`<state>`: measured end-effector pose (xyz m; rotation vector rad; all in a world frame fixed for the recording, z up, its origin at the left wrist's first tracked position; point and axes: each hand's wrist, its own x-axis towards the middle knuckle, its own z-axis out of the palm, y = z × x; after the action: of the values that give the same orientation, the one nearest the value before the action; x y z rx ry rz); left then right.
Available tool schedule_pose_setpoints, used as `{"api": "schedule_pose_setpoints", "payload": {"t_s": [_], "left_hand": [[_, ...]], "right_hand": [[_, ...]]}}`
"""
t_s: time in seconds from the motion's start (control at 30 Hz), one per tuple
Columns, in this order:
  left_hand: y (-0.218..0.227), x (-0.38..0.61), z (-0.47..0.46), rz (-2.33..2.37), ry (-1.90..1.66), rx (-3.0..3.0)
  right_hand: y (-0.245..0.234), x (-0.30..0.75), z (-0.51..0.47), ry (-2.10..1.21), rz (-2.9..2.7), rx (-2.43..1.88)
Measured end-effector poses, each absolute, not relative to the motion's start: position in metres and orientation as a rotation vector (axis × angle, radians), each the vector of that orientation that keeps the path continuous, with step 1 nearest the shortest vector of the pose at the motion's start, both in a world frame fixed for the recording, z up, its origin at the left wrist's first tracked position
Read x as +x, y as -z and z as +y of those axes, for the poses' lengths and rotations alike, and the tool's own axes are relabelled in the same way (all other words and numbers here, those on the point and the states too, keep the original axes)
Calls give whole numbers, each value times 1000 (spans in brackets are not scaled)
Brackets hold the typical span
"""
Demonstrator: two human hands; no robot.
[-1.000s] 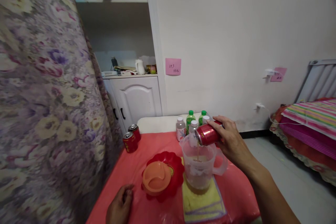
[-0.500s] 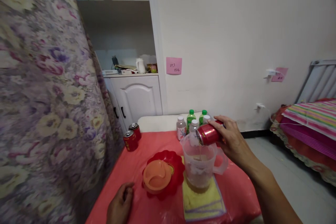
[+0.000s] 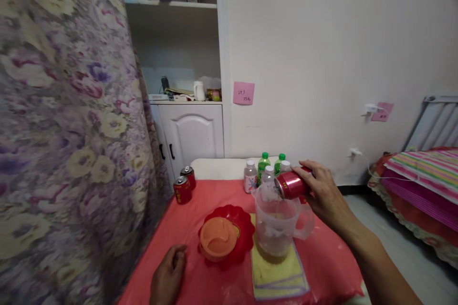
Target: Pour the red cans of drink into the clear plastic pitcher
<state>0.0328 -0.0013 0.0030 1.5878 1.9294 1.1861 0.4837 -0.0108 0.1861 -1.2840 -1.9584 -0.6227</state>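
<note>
My right hand grips a red drink can, tilted with its open end down to the left. A thin stream runs from the can into a clear plastic pitcher, whose handle points right. Liquid shows inside the pitcher. It stands on a folded yellow cloth. My left hand rests on the red tablecloth with its fingers curled in, and no object shows in it. Nearest to it is an orange bowl-like piece, lying in a red scalloped dish.
Two dark red cans stand at the table's left edge. Behind the pitcher are bottles with white caps and green caps. A floral curtain hangs on the left, and a bed stands on the right.
The whole view has shifted slightly, so things sit a little further right. My right hand still holds the can tilted over the pitcher; my left hand stays on the tablecloth.
</note>
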Motion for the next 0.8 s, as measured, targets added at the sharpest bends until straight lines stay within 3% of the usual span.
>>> {"api": "schedule_pose_setpoints", "payload": {"t_s": [0.8], "left_hand": [[10,25,7,1838,-1164,1538]], "right_hand": [[-232,481,-18,792,-1987,-1413]]}}
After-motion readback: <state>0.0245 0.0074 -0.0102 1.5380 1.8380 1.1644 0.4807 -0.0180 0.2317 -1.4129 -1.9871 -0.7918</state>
